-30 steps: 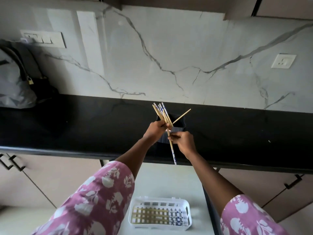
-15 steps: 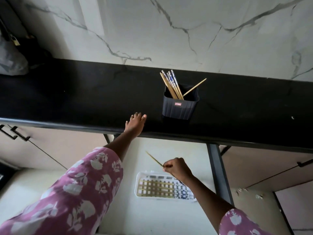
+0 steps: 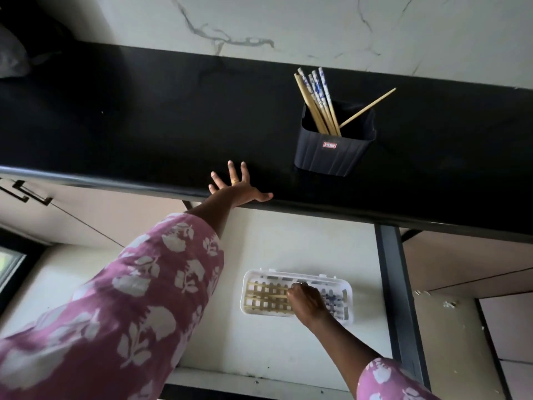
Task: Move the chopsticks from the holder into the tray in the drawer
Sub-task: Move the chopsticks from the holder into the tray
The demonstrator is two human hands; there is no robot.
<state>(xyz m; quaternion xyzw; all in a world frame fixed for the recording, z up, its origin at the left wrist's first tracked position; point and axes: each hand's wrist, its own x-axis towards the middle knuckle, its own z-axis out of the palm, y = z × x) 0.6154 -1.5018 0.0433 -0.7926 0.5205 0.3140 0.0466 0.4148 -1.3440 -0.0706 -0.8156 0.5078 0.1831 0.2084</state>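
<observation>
A dark ribbed holder (image 3: 331, 153) stands on the black counter and holds several chopsticks (image 3: 317, 102), wooden with blue-patterned tops; one leans out to the right. Below, a white slotted tray (image 3: 343, 285) lies in the open drawer with several chopsticks laid flat in it. My right hand (image 3: 307, 304) is down in the tray, fingers closed on a wooden chopstick (image 3: 266, 296) that lies across the others. My left hand (image 3: 238, 189) rests flat on the counter's front edge, fingers spread, left of the holder.
The black counter (image 3: 144, 125) runs across the view below a marble wall. The drawer's pale floor (image 3: 274, 347) surrounds the tray, with a dark drawer side (image 3: 396, 284) to its right. Cabinet fronts with black handles (image 3: 26, 192) sit at the left. A grey bag (image 3: 11, 59) lies far left.
My right hand pulled one chopstick from the holder, carried it down and now holds it in the tray. My left hand let go of the holder and moved to the counter edge.
</observation>
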